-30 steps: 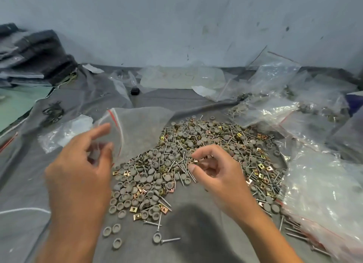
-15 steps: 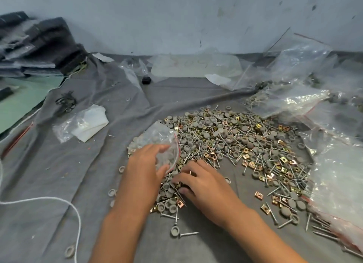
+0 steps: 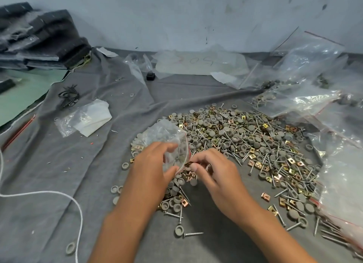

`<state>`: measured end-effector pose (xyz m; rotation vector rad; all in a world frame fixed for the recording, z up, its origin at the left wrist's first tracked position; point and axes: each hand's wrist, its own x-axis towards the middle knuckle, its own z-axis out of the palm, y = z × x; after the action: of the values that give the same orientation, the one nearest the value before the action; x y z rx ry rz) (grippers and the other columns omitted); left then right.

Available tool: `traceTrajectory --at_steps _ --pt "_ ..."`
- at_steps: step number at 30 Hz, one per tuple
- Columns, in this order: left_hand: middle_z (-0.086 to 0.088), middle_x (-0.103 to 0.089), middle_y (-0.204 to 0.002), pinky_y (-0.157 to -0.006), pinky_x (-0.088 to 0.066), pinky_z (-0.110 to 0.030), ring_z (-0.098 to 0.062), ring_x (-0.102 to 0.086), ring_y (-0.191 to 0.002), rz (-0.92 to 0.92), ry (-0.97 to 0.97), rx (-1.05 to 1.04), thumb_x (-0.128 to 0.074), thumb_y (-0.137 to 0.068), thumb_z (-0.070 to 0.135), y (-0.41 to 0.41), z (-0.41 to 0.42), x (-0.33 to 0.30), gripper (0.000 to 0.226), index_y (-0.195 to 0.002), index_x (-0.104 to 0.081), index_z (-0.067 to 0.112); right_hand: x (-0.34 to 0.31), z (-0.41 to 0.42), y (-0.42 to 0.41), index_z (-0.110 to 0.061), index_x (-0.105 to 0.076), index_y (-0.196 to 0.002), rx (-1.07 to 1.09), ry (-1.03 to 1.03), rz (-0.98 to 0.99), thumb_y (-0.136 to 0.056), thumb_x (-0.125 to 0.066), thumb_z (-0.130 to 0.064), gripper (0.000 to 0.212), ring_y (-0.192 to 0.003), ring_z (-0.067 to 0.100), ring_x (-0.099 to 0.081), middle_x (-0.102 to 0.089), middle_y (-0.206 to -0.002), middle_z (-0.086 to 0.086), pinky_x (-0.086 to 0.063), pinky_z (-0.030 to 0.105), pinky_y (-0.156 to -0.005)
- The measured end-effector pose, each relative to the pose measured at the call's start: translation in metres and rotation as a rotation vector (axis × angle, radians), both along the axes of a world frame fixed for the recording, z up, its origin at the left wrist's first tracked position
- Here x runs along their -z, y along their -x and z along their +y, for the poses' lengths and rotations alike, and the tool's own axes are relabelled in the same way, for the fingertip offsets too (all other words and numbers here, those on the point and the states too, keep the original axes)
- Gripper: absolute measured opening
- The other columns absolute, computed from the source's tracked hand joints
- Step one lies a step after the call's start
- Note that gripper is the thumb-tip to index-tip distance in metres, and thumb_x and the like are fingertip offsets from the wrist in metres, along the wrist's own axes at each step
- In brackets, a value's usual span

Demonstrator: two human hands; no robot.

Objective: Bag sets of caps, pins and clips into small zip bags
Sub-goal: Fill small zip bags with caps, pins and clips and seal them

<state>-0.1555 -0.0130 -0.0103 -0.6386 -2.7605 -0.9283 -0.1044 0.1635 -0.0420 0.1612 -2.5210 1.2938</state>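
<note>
Two hands: left [image 3: 149, 170] grips crinkly zip bag [image 3: 167, 139], right [image 3: 214, 172] pinches brass clip [image 3: 188, 164].

Two hands — left hand [image 3: 151, 170], right hand [image 3: 214, 176] — one small zip bag [image 3: 167, 137], one white cord [image 3: 59, 196].

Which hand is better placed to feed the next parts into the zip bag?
Right. The right hand pinches parts at the small zip bag mouth, next to the pile. The left hand grips the bag, holding it open.

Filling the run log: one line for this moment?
left hand: holds zip bag | right hand: pinches clip at bag mouth | over parts pile
</note>
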Motion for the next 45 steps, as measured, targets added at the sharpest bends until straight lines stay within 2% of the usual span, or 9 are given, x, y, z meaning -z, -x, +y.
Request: traceTrajectory --at_steps 4,8,13,18,24,30,33,37,45 --pt "0.026 -0.054 -0.105 -0.084 -0.033 0.001 0.013 -0.050 -0.089 0.007 -0.008 0.027 -0.087 -0.073 0.024 -0.003 0.004 0.000 0.056 -0.123 -0.064 0.033 -0.010 -0.008 0.000 -0.023 -0.069 -0.097 0.090 -0.062 0.183 -0.095 -0.069 -0.025 0.003 -0.088 0.002 -0.056 -0.057 -0.094 -0.018 -0.042 0.015 -0.077" --pt "0.028 -0.049 -0.099 -0.083 -0.032 0.000 0.010 -0.050 -0.088 0.025 -0.029 0.025 -0.083 -0.075 0.024 -0.005 0.005 -0.002 0.052 -0.123 -0.065 0.030 -0.012 -0.012 0.003 -0.024 -0.070 -0.090 0.188 -0.077 0.209 -0.089 -0.076 -0.024 0.007 -0.078 0.001 -0.054 -0.057 -0.088 -0.018 -0.043 0.016 -0.070" --pt "0.013 -0.055 -0.113 -0.088 -0.038 -0.016 -0.001 -0.043 -0.084 0.031 -0.087 -0.097 -0.075 -0.081 0.011 -0.002 -0.001 -0.004 0.043 -0.122 -0.067 0.022 0.000 -0.005 0.000 -0.036 -0.062 -0.095 0.111 -0.247 -0.075 -0.091 -0.072 -0.035 0.011 -0.080 0.000 -0.054 -0.054 -0.093 -0.021 -0.049 0.026 -0.071" --pt "0.014 -0.054 -0.114 -0.086 -0.034 -0.013 0.000 -0.042 -0.085 0.021 -0.083 -0.119 -0.074 -0.083 0.012 -0.004 0.002 -0.005 0.043 -0.124 -0.066 0.022 0.009 -0.012 -0.002 -0.036 -0.062 -0.110 0.062 -0.518 -0.170 -0.089 -0.067 -0.054 0.028 -0.104 0.010 -0.048 -0.051 -0.103 -0.016 -0.037 0.027 -0.074" --pt "0.015 -0.052 -0.114 -0.084 -0.033 -0.012 0.002 -0.039 -0.084 0.004 -0.059 -0.105 -0.074 -0.084 0.014 -0.004 0.001 -0.003 0.044 -0.126 -0.065 0.024 0.009 -0.007 -0.002 -0.032 -0.062 -0.111 0.060 -0.394 -0.117 -0.098 -0.059 -0.037 0.014 -0.108 0.011 -0.049 -0.054 -0.109 -0.016 -0.047 0.032 -0.086" --pt "0.024 -0.052 -0.110 -0.083 -0.039 -0.017 0.011 -0.047 -0.090 0.015 -0.034 0.002 -0.070 -0.087 0.028 -0.007 -0.001 -0.004 0.027 -0.112 -0.067 0.037 -0.009 0.003 -0.005 -0.027 -0.062 -0.106 0.064 -0.194 0.143 -0.097 -0.065 -0.023 0.011 -0.088 -0.005 -0.054 -0.054 -0.095 -0.022 -0.037 0.006 -0.076" --pt "0.027 -0.054 -0.112 -0.086 -0.037 -0.014 0.012 -0.048 -0.098 0.010 -0.015 0.097 -0.070 -0.085 0.040 -0.008 -0.001 -0.006 0.027 -0.112 -0.067 0.040 -0.011 0.004 -0.006 -0.021 -0.067 -0.107 0.061 -0.184 0.220 -0.096 -0.066 -0.024 0.011 -0.085 -0.006 -0.053 -0.056 -0.094 -0.021 -0.037 0.005 -0.077" --pt "0.026 -0.061 -0.107 -0.079 -0.045 -0.017 0.004 -0.055 -0.083 0.055 -0.038 0.151 -0.077 -0.080 0.040 -0.011 0.001 -0.010 0.030 -0.109 -0.071 0.037 -0.010 0.005 -0.007 -0.014 -0.071 -0.108 0.054 -0.216 0.261 -0.095 -0.070 -0.021 0.015 -0.089 -0.003 -0.055 -0.063 -0.100 -0.012 -0.044 0.012 -0.082" --pt "0.024 -0.065 -0.092 -0.076 -0.046 -0.018 0.003 -0.060 -0.077 0.065 -0.097 0.007 -0.076 -0.080 0.036 -0.010 0.003 -0.013 0.016 -0.096 -0.072 0.035 -0.015 0.007 -0.009 -0.023 -0.070 -0.101 0.198 -0.144 0.246 -0.090 -0.072 -0.027 0.013 -0.080 -0.008 -0.056 -0.061 -0.087 -0.018 -0.040 0.003 -0.071"
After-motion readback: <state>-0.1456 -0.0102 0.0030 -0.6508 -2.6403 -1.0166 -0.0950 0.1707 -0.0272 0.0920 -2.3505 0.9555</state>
